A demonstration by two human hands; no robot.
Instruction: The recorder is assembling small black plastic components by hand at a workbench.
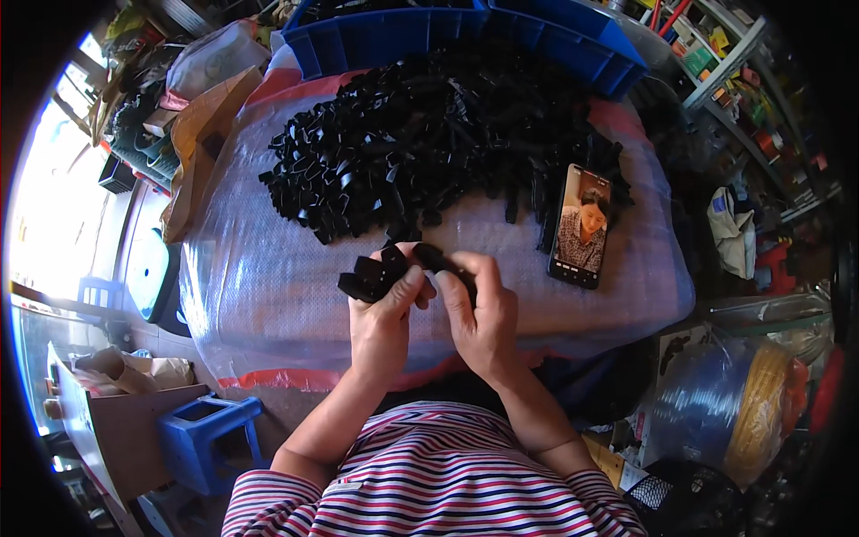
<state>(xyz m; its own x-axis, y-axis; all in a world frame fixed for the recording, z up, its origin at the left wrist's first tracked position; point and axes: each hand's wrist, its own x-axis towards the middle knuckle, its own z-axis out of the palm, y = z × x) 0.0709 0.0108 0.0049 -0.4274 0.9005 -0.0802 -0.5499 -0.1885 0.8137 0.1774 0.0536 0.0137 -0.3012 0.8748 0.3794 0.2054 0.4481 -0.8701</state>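
Observation:
My left hand (383,327) is closed around several small black strip-like pieces (365,279), which stick out past its fingers on the left. My right hand (486,324) pinches a black strip (436,259) between thumb and fingers, close beside the left hand. The fingertips of both hands nearly meet. Just beyond them a large heap of similar black bent pieces (358,152) spreads over a white woven, plastic-wrapped bale (277,309). Their exact kind cannot be made out.
A phone (582,225) with a lit screen lies on the bale, right of the heap. Blue plastic bins (385,45) stand at the far edge. A blue stool (210,438) is at lower left, plastic-wrapped coils (720,407) at lower right. Shelving (729,72) rises at far right.

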